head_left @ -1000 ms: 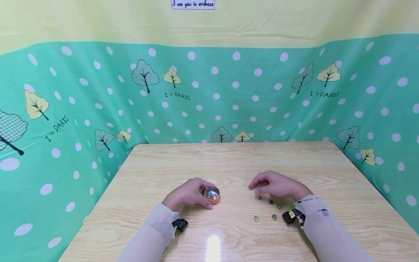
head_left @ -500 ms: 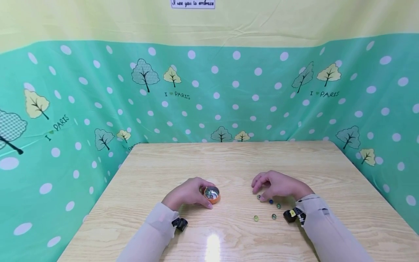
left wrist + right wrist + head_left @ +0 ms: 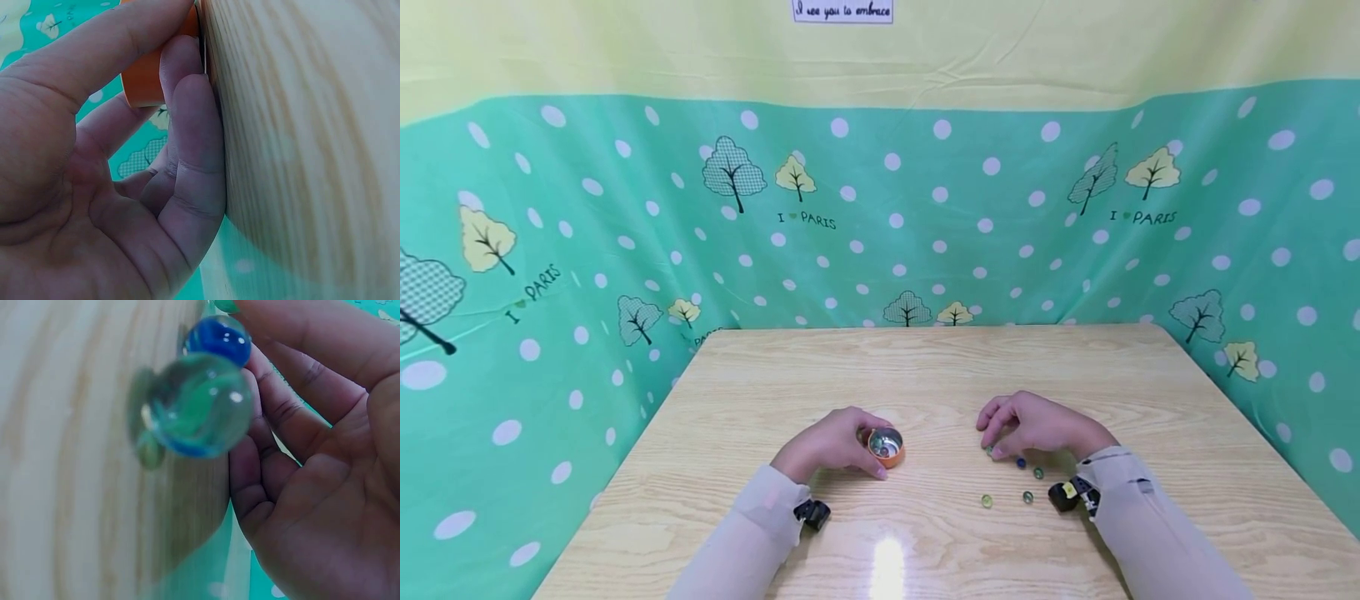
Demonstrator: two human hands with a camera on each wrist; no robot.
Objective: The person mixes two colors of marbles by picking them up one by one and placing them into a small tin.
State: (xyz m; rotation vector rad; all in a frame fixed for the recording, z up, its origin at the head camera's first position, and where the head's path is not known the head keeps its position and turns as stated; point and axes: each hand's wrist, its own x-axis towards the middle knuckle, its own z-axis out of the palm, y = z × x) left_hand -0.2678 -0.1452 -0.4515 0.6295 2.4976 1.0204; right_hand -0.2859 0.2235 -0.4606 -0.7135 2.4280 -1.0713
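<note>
My left hand (image 3: 838, 437) grips a small orange cup (image 3: 894, 460) with a shiny silver inside, thumb and fingers around its side. The cup stands upright on the table, with what look like marbles at its bottom. In the left wrist view the cup's orange wall (image 3: 145, 78) shows behind the thumb. My right hand (image 3: 1037, 422) pinches a green glass marble (image 3: 989, 450) at the tabletop between thumb and fingertips. Near the thumb lies a blue marble (image 3: 1021, 462), with a green marble (image 3: 1038, 473) beside it; the right wrist view shows both large.
Closer to the front edge lie a yellow-green marble (image 3: 987, 501) and a dark greenish marble (image 3: 1027, 497). The wooden table (image 3: 925, 375) is bordered at the back and sides by a green dotted cloth (image 3: 865, 200).
My right hand's thumb and fingertips have come down and closed around the green marble, which has shifted slightly left. The left hand and the cup have stayed in place.
</note>
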